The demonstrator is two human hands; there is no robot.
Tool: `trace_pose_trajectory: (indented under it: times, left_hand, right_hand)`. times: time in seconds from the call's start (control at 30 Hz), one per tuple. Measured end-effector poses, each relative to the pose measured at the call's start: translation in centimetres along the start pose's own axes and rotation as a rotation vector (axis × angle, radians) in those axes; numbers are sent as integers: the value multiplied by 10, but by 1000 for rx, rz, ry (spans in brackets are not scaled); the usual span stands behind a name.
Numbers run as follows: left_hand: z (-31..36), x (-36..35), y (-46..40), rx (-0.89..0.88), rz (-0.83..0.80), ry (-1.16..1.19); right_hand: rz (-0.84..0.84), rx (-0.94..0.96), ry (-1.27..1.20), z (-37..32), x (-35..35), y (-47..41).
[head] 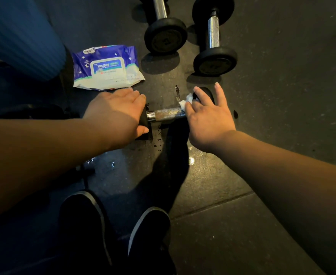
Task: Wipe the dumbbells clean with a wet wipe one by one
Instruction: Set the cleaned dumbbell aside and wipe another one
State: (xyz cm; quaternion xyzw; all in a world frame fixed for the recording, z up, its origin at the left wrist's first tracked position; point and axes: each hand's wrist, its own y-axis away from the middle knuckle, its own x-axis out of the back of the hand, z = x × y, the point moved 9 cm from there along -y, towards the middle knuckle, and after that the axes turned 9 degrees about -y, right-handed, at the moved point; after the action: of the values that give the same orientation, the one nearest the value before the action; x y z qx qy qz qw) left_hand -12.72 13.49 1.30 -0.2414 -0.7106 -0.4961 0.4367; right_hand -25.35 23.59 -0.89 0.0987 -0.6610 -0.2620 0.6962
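the dumbbell (pixel 166 115) lies on the floor (pixel 262 135) before two shoes (pixel 149 235). left hand (pixel 117 114) grips one end; right hand (pixel 206 118) presses a wipe (pixel 187 101) on the far end, hiding it. wipe pack (pixel 107 68) and two more dumbbells (pixel 214 44) lie beyond.

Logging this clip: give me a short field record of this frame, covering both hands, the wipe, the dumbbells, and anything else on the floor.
left hand: grips the left head of the near dumbbell
right hand: presses the wet wipe against the right end of the near dumbbell
other dumbbells: two beyond it on the floor, left one partly cut off, right one whole
wipes pack: flat on floor, lid closed
floor: wet patches near the dumbbell
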Motion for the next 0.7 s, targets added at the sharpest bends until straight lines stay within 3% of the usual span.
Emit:
trace_pose_trajectory:
  times: [0.2, 0.47, 0.7]
  left_hand:
    - [-3, -9, -11, 37, -110, 78]
    - [5, -10, -5, 70, -113, 100]
    - [25, -7, 33, -28, 139, -29]
  right_hand:
    - [-3, -12, -15, 0, 2, -7]
    - [33, 15, -7, 1, 1, 0]
    - [-23, 63, -12, 2, -5, 5]
